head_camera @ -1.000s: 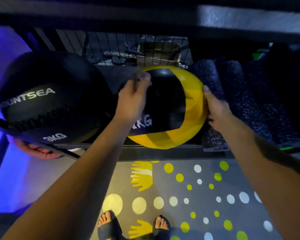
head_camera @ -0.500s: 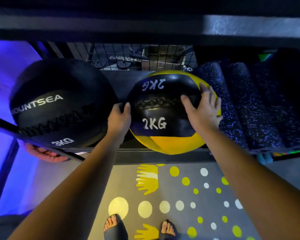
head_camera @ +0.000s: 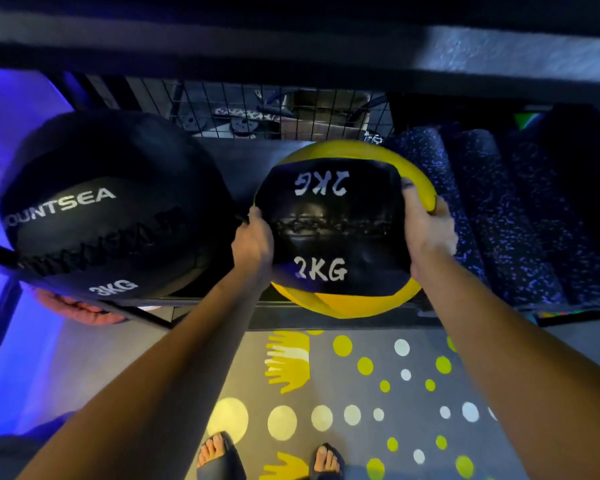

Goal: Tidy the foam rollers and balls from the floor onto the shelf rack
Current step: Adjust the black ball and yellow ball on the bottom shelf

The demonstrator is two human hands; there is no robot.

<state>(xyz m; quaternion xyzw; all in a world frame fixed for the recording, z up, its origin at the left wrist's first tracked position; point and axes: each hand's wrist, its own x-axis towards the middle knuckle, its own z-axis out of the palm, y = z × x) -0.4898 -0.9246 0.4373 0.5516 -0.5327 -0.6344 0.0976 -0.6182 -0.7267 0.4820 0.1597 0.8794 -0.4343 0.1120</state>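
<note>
On the shelf rack (head_camera: pixel 395 322) a black 3KG medicine ball (head_camera: pixel 111 209) was seen at the left; speckled foam rollers (head_camera: pixel 492 220) were laid at the right. Between them the 2KG medicine ball (head_camera: pixel 333 216) was held on the shelf; its sides were gripped by the curled fingers of the left hand (head_camera: pixel 253 240) and the right hand (head_camera: pixel 426 233).

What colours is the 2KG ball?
The ball is black and yellow with white lettering, clearest in the head view.

The shelf is crowded: a black ball (head_camera: pixel 94 209) fills the left and rollers (head_camera: pixel 492 216) pack the right, with the 2KG ball (head_camera: pixel 333 209) between them. The left hand (head_camera: pixel 253 237) sits in the narrow gap to the left of the 2KG ball, and the right hand (head_camera: pixel 426 230) is just beside the nearest roller. Mesh (head_camera: pixel 257 112) closes the back and an upper shelf (head_camera: pixel 222 46) runs overhead. The front is open.
</note>
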